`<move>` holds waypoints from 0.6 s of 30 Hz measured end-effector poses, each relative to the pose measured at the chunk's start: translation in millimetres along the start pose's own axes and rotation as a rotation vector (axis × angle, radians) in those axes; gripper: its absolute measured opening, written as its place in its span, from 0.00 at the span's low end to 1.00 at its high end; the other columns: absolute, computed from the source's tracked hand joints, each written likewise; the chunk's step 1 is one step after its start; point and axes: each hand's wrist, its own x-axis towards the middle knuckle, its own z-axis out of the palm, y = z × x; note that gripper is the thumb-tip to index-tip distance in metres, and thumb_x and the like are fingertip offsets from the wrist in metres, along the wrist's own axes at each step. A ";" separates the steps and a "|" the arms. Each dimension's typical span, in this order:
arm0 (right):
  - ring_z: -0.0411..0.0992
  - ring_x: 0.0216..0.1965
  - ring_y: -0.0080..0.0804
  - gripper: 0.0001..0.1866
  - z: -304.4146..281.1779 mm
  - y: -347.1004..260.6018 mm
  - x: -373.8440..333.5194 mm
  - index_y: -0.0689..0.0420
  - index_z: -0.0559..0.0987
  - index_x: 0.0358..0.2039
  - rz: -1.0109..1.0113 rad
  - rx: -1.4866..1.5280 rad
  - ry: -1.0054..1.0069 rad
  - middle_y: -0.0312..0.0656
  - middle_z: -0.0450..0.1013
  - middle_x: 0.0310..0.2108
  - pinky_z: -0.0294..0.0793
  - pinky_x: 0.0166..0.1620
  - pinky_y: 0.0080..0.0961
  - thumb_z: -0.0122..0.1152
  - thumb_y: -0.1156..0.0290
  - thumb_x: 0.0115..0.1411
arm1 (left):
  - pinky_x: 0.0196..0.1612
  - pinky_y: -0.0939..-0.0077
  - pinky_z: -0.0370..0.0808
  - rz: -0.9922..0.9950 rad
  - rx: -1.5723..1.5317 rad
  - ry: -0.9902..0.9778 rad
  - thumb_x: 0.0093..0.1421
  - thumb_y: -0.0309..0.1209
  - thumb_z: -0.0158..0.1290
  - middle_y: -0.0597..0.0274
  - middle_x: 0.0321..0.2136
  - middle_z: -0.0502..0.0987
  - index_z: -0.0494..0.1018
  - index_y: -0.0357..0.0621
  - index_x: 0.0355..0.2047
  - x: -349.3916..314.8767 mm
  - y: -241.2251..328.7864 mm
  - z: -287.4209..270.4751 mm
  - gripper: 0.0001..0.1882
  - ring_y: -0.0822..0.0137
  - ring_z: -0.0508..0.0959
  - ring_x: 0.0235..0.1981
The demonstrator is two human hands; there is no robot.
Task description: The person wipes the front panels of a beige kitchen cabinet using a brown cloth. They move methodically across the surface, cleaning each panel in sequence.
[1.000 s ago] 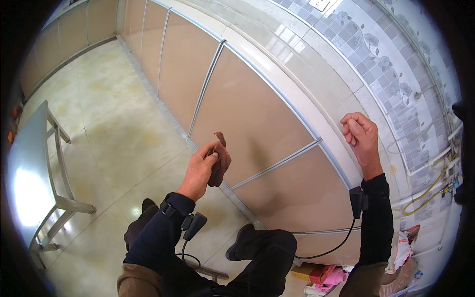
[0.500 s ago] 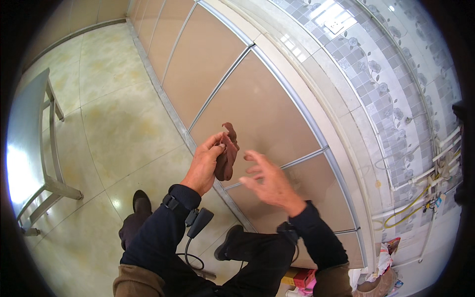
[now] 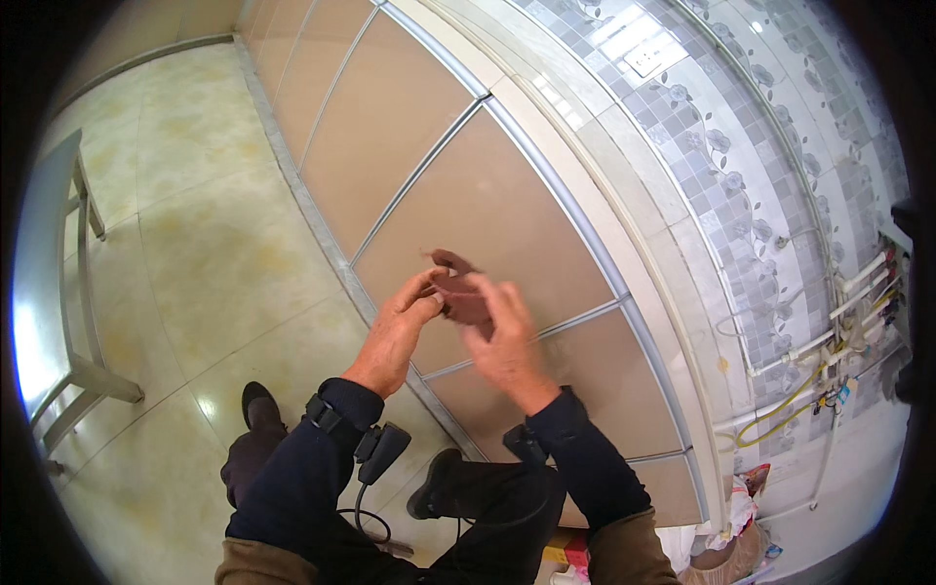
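A limp, folded reddish-brown piece of what looks like cloth [image 3: 462, 296] is held in the air between my hands, before the beige cabinet doors; I cannot make out its exact kind. My left hand [image 3: 395, 331] pinches its left edge between thumb and fingers, and a loose flap curls up above. On the other side my right hand [image 3: 507, 341] has its fingers and thumb closed on the right edge, slightly blurred. The back of that hand hides part of the piece.
Beige cabinet doors [image 3: 478, 195] with metal trim run diagonally under a pale tiled ledge. At the left stands a metal bench [image 3: 58, 283] on the tiled floor [image 3: 224, 253]. Pipes and hoses [image 3: 838, 361] line the wall at right; bags [image 3: 731, 546] lie at lower right.
My right hand has moved left and closed on the reddish-brown piece, which it was apart from before. The piece has turned from hanging down to lying more sideways between both hands.
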 end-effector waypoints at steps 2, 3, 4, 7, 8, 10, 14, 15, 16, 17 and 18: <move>0.74 0.50 0.53 0.34 -27.0 12.1 6.2 0.58 0.73 0.61 -0.068 -0.266 0.136 0.52 0.72 0.48 0.76 0.53 0.42 0.64 0.85 0.50 | 0.64 0.66 0.67 0.024 0.083 0.013 0.69 0.34 0.48 0.57 0.60 0.72 0.67 0.35 0.64 0.5 3.3 -0.5 0.25 0.63 0.72 0.60; 0.74 0.51 0.55 0.35 -41.2 20.9 11.2 0.58 0.72 0.61 -0.073 -0.352 0.206 0.54 0.71 0.50 0.76 0.52 0.44 0.65 0.84 0.49 | 0.64 0.66 0.67 0.015 0.091 0.024 0.69 0.36 0.49 0.57 0.60 0.72 0.67 0.34 0.64 -0.3 5.5 -0.7 0.26 0.63 0.72 0.60; 0.73 0.52 0.58 0.36 -53.7 29.8 14.5 0.58 0.72 0.61 -0.081 -0.441 0.265 0.55 0.69 0.51 0.76 0.51 0.47 0.67 0.83 0.49 | 0.64 0.66 0.68 0.005 0.099 0.035 0.69 0.37 0.49 0.56 0.61 0.72 0.67 0.34 0.63 -0.9 7.7 -1.2 0.27 0.63 0.72 0.60; 0.71 0.54 0.59 0.37 -72.0 54.6 18.7 0.59 0.72 0.62 -0.037 -0.630 0.418 0.55 0.68 0.53 0.74 0.54 0.48 0.68 0.83 0.48 | 0.62 0.67 0.69 -0.001 0.068 0.024 0.69 0.38 0.50 0.54 0.61 0.72 0.68 0.33 0.63 -4.5 13.8 -1.6 0.27 0.63 0.73 0.60; 0.70 0.54 0.58 0.38 -74.3 60.8 16.6 0.59 0.71 0.62 -0.040 -0.706 0.384 0.55 0.68 0.54 0.74 0.55 0.48 0.68 0.83 0.47 | 0.62 0.67 0.69 -0.006 0.060 0.023 0.69 0.38 0.50 0.54 0.60 0.72 0.68 0.33 0.63 -5.6 15.2 -1.4 0.27 0.63 0.73 0.59; 0.69 0.56 0.58 0.39 -75.0 69.0 9.8 0.59 0.71 0.62 -0.045 -0.854 0.317 0.55 0.67 0.56 0.72 0.56 0.49 0.69 0.83 0.47 | 0.61 0.67 0.70 -0.003 0.047 0.027 0.69 0.38 0.50 0.53 0.59 0.73 0.68 0.33 0.62 -7.1 17.0 -0.6 0.26 0.63 0.73 0.58; 0.66 0.59 0.59 0.41 -67.6 78.5 10.7 0.59 0.68 0.64 0.015 -0.905 0.312 0.56 0.65 0.60 0.69 0.59 0.51 0.70 0.82 0.47 | 0.59 0.68 0.71 -0.020 0.037 0.060 0.68 0.38 0.51 0.52 0.57 0.74 0.69 0.33 0.60 -8.1 18.5 -0.1 0.25 0.64 0.75 0.56; 0.65 0.60 0.59 0.41 -65.7 79.6 13.5 0.59 0.68 0.64 0.030 -0.904 0.306 0.56 0.65 0.60 0.68 0.60 0.51 0.71 0.81 0.47 | 0.58 0.68 0.71 -0.025 0.037 0.071 0.68 0.38 0.51 0.53 0.57 0.75 0.70 0.33 0.59 -8.1 18.7 -0.3 0.24 0.65 0.75 0.55; 0.65 0.61 0.59 0.42 -64.1 80.6 17.1 0.59 0.68 0.65 0.040 -0.897 0.301 0.56 0.64 0.61 0.67 0.61 0.52 0.71 0.81 0.47 | 0.58 0.68 0.72 -0.035 0.039 0.089 0.68 0.37 0.51 0.53 0.56 0.75 0.70 0.33 0.58 -8.1 18.8 -0.4 0.24 0.65 0.76 0.54; 0.64 0.62 0.59 0.42 -62.5 81.1 21.1 0.59 0.67 0.65 0.050 -0.890 0.294 0.55 0.64 0.61 0.66 0.61 0.52 0.71 0.80 0.47 | 0.57 0.68 0.72 -0.030 0.027 0.093 0.68 0.37 0.51 0.53 0.55 0.76 0.70 0.34 0.58 -8.0 18.8 -0.4 0.23 0.66 0.76 0.53; 0.64 0.63 0.59 0.41 -60.8 81.4 25.7 0.59 0.68 0.65 0.052 -0.895 0.287 0.55 0.64 0.61 0.66 0.62 0.52 0.71 0.79 0.48 | 0.56 0.69 0.73 -0.029 0.018 0.105 0.68 0.37 0.51 0.53 0.54 0.76 0.71 0.34 0.57 -8.1 18.6 -0.2 0.23 0.66 0.77 0.52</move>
